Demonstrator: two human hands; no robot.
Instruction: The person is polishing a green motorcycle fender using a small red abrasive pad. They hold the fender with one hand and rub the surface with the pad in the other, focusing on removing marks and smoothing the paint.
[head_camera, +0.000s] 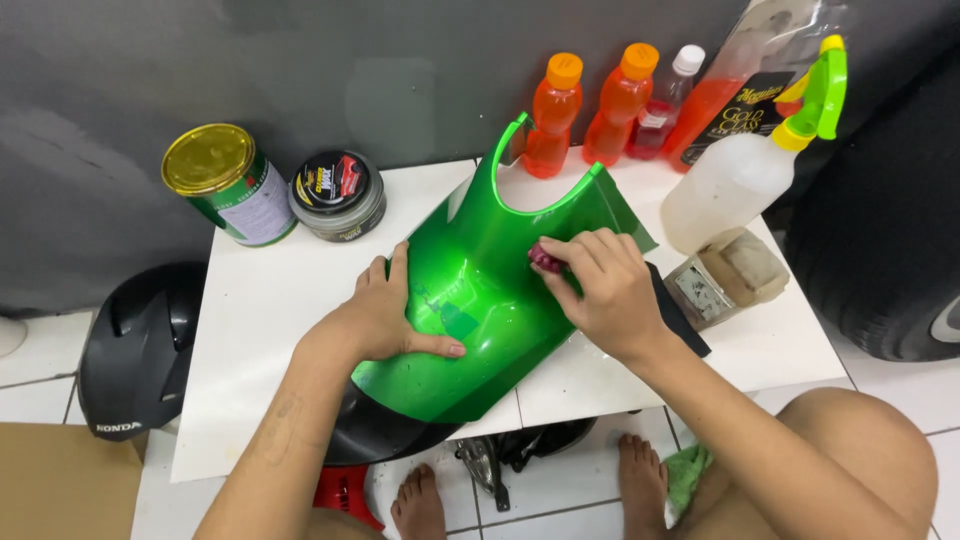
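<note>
From my seat I see the white table (270, 330) first, set against a grey wall (300, 70), with a black tyre (885, 230) at its right end and a black helmet (135, 350) on the tiled floor at its left. Across the table's middle lies the green panel (480, 300), a glossy curved bodywork piece with a U-shaped notch at its far edge and a black part at its near end that hangs over the table's front edge.

My left hand (385, 315) rests flat on the panel's left side, fingers spread and the thumb stretched along the surface (it grips nothing, only presses down). My right hand (600, 285) sits on the panel's right edge, fingers curled and pinching a small dark red pad (545, 258) against the green surface.

Behind the panel stand a spray bottle (745, 170) with a green and yellow trigger, a clear pouch (745, 80) of orange liquid, two orange bottles (553, 115) and a slimmer red one (665, 100). At far left stand a green tin (235, 185) with a gold lid and, just beside it, a low round black tin (337, 195). A murky plastic tub (725, 275) sits near my right hand.
</note>
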